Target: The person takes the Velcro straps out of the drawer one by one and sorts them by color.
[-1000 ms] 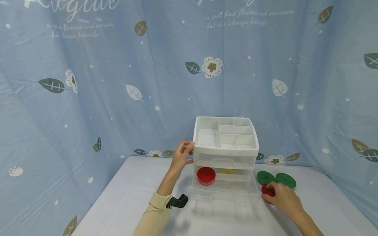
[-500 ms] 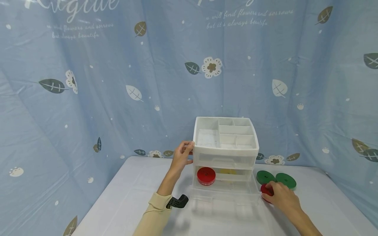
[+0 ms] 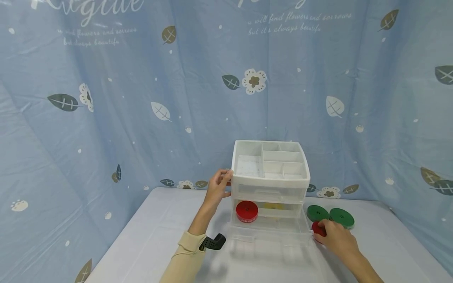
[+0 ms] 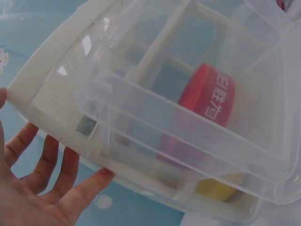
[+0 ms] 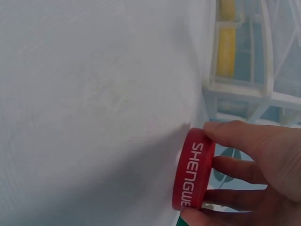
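A white drawer unit point(image 3: 270, 189) stands on the table, with a clear lower drawer point(image 3: 272, 228) pulled out. A red tape roll point(image 3: 247, 211) sits in that drawer on the left, its printed side showing in the left wrist view. My left hand point(image 3: 215, 188) rests against the unit's left side with its fingers spread. On the right, my right hand point(image 3: 337, 237) pinches a second red tape roll point(image 5: 194, 169) between thumb and fingers, beside the drawer's front right corner. White lettering runs along that roll's edge. Fingers partly cover it in the head view.
Two green rolls point(image 3: 317, 213) lie on the table right of the unit, just behind the right hand. Something yellow point(image 3: 273, 205) shows inside the unit behind the drawer. The unit's top tray point(image 3: 248, 165) has several compartments. A patterned blue curtain point(image 3: 198, 98) hangs behind the table.
My right hand and the red tape roll it holds have shifted very slightly left, towards the drawer. The left hand and the drawer unit stay where they were.
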A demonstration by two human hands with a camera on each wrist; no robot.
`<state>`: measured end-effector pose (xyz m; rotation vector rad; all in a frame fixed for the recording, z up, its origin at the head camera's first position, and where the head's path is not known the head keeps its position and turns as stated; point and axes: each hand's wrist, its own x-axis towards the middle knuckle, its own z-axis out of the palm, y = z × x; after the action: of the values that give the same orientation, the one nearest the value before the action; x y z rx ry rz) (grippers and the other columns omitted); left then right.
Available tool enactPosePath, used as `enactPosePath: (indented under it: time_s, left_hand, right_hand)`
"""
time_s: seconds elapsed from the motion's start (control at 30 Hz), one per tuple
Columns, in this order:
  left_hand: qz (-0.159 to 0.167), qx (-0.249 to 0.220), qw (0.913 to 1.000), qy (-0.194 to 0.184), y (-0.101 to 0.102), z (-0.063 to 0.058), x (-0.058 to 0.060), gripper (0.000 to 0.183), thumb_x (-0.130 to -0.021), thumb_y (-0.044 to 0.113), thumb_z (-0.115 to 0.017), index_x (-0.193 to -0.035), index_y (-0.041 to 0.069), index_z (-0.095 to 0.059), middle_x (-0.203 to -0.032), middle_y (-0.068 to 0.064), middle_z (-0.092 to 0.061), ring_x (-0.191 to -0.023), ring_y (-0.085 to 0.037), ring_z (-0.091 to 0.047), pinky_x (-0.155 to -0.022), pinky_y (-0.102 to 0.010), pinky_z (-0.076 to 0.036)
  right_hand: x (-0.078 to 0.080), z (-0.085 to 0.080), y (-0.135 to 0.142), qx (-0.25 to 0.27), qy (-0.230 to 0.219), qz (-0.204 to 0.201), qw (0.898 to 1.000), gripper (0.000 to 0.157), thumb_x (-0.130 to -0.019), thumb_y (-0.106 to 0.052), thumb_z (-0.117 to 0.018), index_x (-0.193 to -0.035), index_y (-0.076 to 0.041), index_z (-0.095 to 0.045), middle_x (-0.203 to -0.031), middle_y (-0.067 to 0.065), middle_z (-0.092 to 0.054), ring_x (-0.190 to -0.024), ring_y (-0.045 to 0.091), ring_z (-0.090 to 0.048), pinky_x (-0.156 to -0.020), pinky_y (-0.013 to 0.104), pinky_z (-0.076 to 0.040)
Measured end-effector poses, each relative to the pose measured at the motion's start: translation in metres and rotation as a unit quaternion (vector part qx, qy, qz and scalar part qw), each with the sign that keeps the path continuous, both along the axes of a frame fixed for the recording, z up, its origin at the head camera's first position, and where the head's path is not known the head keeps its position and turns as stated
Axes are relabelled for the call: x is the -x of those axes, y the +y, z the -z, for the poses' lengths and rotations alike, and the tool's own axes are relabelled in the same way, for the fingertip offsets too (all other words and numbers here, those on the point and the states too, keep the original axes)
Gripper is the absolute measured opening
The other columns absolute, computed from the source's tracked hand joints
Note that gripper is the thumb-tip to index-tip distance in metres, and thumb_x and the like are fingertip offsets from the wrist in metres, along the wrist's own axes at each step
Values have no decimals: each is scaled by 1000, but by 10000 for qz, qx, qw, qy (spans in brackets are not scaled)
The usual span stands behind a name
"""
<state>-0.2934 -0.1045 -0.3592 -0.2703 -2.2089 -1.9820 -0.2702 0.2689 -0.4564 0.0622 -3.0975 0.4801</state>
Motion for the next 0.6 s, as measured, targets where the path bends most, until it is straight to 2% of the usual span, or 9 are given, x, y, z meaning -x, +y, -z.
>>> enactPosePath:
  time_s: [0.17,0.47,0.6]
  left_hand:
    - [12,-5,10000,11,0,0,0,39,-100,41,-54,-123,10,-59,-112,-7,-62,-97,-16,-59,-84,-49,-59]
    - [-91,-1,10000,11,1,0,-1,33,-100,41,-55,-120,15,-60,-112,-8,-62,-98,-17,-60,-84,-47,-59]
    - [-100,8,9999,-4,2,-1,-2,34,-100,41,-55,-121,14,-60,-113,-9,-61,-98,-17,-60,-84,-48,-59]
  right_hand:
    - [-1,1,1,20,-29,-75,10000,53,-74,-29,-85,-110,6,-66,-97,20,-69,-80,27,-64,-69,53,-57]
    - [-1,1,0,19,26,-45,10000,51,-75,-26,-85,-109,6,-65,-98,21,-69,-80,27,-65,-69,53,-58]
    - [-3,2,-2,-15,5,-44,10000,51,-76,-25,-84,-111,6,-64,-99,21,-68,-80,26,-63,-70,54,-58]
